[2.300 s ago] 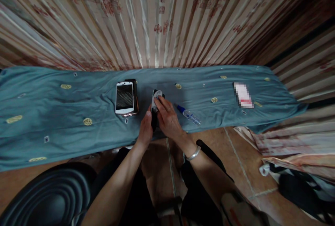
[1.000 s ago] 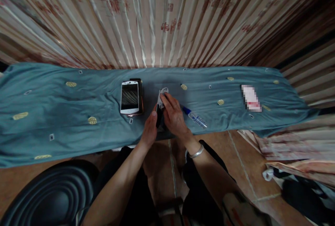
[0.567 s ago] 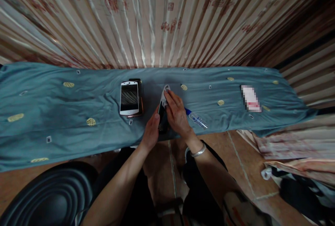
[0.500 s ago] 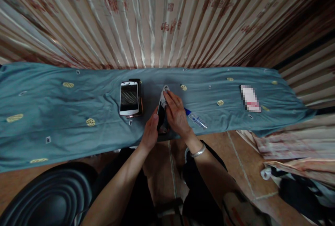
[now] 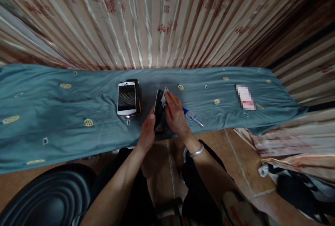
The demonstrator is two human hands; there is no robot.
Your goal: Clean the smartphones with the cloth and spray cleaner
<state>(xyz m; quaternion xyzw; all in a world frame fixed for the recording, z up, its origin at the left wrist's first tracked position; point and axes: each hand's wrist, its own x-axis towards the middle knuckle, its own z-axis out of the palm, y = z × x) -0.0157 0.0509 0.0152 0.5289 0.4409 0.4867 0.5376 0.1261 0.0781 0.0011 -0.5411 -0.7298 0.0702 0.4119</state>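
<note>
My left hand (image 5: 148, 131) is closed around the lower left edge of a dark smartphone (image 5: 158, 109), held tilted above the cloth. My right hand (image 5: 176, 114) presses a whitish wipe (image 5: 164, 97) with its fingers, at the phone's upper right edge. Part of the wipe is hidden under those fingers. Just right of my right hand lies a clear spray bottle (image 5: 195, 119) with a blue top. To the left, a white smartphone (image 5: 127, 98) rests on top of another dark phone (image 5: 138, 102), face up.
A teal cloth with yellow pineapples covers the long table (image 5: 62, 114). A pixelated pinkish packet (image 5: 245, 96) lies at the right. Pleated curtains (image 5: 146, 20) hang behind the table. A round black stool (image 5: 49, 198) stands at the lower left.
The wipe and my right hand have shifted off the phone's face toward its right edge, baring more of the dark screen. The view has turned slightly to the right.
</note>
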